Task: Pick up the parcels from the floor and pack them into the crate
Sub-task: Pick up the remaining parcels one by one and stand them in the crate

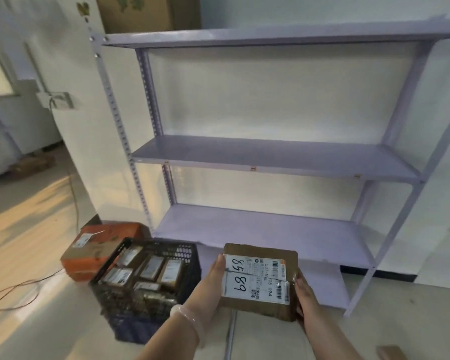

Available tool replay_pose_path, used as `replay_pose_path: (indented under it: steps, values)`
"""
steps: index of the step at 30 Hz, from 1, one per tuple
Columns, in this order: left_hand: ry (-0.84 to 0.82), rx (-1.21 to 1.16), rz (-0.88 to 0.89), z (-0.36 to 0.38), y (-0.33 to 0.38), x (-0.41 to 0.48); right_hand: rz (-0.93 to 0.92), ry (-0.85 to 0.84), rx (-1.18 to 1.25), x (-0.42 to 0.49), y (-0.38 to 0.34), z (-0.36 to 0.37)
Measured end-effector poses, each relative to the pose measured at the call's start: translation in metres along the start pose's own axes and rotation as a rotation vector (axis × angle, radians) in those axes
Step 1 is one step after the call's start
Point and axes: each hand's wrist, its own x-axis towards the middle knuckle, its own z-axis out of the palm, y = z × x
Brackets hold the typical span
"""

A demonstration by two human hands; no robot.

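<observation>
Two hands held one brown parcel [260, 279] in the air, label up, "85" and "89" handwritten on it. Left hand [213, 276] lay at the parcel's 9 o'clock side, fingers straight and flat against that edge, pale bracelet [187, 315] on the wrist. Right hand [305, 294] was at the 3 o'clock side, fingers curled round the edge. Black crate [130, 328] sat on the floor at 9 o'clock from the parcel, apart from it, with several labelled parcels [151, 268] already inside. Orange box [99, 245] stood just beside the crate at its 10 o'clock. Lilac shelf rack [270, 157] stood at 12 o'clock. Thin cable [24, 287] ran across the floor at 9 o'clock. Another brown box [390, 353] showed partly at 5 o'clock.
</observation>
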Motion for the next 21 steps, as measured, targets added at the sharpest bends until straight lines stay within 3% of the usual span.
replay_pose_path:
  steps: [7,13,21]
  values:
    - [0.081,0.042,0.032,-0.067,0.024,-0.062,0.019,-0.059,0.045,-0.069,-0.014,0.07]
    - [0.069,-0.012,0.075,-0.136,0.052,-0.061,-0.036,-0.048,-0.142,-0.07,-0.008,0.135]
    - [-0.037,-0.004,0.133,-0.301,0.105,-0.039,-0.069,-0.064,-0.064,-0.022,-0.027,0.312]
